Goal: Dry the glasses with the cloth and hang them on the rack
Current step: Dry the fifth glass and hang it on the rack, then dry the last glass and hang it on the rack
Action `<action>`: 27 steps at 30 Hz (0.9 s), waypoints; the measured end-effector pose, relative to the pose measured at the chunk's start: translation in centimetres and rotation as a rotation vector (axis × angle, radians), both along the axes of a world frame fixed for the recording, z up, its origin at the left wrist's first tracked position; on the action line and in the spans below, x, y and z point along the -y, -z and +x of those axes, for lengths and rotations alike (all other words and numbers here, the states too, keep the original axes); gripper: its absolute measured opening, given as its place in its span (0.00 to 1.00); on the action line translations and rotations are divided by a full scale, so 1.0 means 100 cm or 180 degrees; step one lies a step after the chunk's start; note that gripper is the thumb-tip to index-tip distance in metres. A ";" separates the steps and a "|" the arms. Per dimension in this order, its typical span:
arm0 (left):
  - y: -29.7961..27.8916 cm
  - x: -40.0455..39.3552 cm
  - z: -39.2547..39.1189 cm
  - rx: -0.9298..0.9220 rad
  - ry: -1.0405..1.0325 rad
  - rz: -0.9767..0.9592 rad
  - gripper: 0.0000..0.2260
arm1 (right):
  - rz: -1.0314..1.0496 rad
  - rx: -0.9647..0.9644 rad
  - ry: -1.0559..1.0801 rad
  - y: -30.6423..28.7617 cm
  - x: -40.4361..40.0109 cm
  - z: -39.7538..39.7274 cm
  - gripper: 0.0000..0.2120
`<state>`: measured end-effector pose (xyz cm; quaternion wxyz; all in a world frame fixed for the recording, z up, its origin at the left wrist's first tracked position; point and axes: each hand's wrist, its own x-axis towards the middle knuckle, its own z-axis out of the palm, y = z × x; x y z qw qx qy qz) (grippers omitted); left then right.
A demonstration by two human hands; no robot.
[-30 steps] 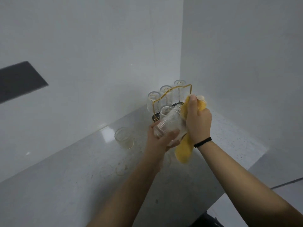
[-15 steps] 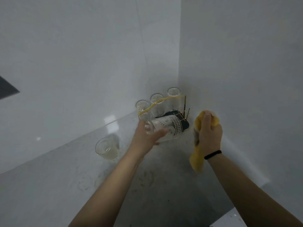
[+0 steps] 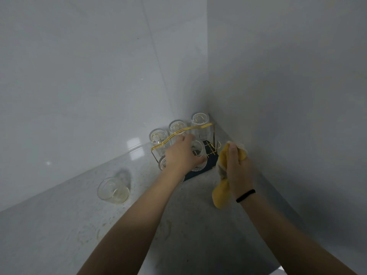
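A gold wire rack (image 3: 179, 133) on a dark base stands in the corner of the counter. Three ribbed glasses hang upside down along its back row, among them the rightmost glass (image 3: 200, 125). My left hand (image 3: 183, 155) grips an upside-down ribbed glass (image 3: 198, 153) in the rack's front row. Another glass (image 3: 163, 163) sits front left, partly hidden by my wrist. My right hand (image 3: 238, 169) holds the bunched yellow cloth (image 3: 221, 193) just right of the rack. One clear glass (image 3: 113, 190) stands upright on the counter to the left.
The grey speckled counter (image 3: 59, 225) meets two white walls at the corner behind the rack. Faint ring marks show on the counter near my left forearm. The counter's front edge lies at the lower right.
My left hand has carried the glass away from the cloth, turned it upside down and lowered it onto the rack's front row. My right hand moved right with the cloth.
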<state>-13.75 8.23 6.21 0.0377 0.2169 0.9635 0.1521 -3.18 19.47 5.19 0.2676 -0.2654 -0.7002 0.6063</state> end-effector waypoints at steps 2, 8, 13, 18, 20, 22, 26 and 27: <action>0.007 -0.003 -0.002 0.0030 0.0051 -0.0180 0.34 | -0.0087 -0.0015 -0.0093 0.000 -0.002 -0.002 0.21; 0.025 -0.010 -0.007 0.0183 0.0170 -0.0681 0.35 | -0.0071 0.0084 -0.0031 0.006 -0.009 -0.011 0.22; 0.030 -0.013 -0.011 0.0201 0.0241 -0.0685 0.35 | -0.0131 0.0087 -0.0062 0.007 -0.014 -0.018 0.22; 0.031 -0.011 -0.013 0.0294 0.0325 -0.0754 0.35 | -0.0030 0.0121 -0.0025 0.006 -0.011 -0.019 0.22; 0.031 -0.008 -0.013 0.0363 0.0310 -0.0738 0.36 | -0.0013 0.0157 0.0022 0.005 -0.010 -0.019 0.22; 0.029 -0.006 -0.012 0.0421 0.0307 -0.0684 0.36 | -0.0006 0.0147 0.0037 0.003 -0.009 -0.018 0.22; 0.021 0.002 -0.009 0.0617 0.0229 -0.0245 0.35 | -0.0019 0.0081 0.0126 -0.001 -0.005 -0.012 0.22; 0.019 0.007 -0.008 0.0633 0.0184 -0.0078 0.34 | -0.0040 0.0085 0.0157 -0.003 -0.001 -0.010 0.22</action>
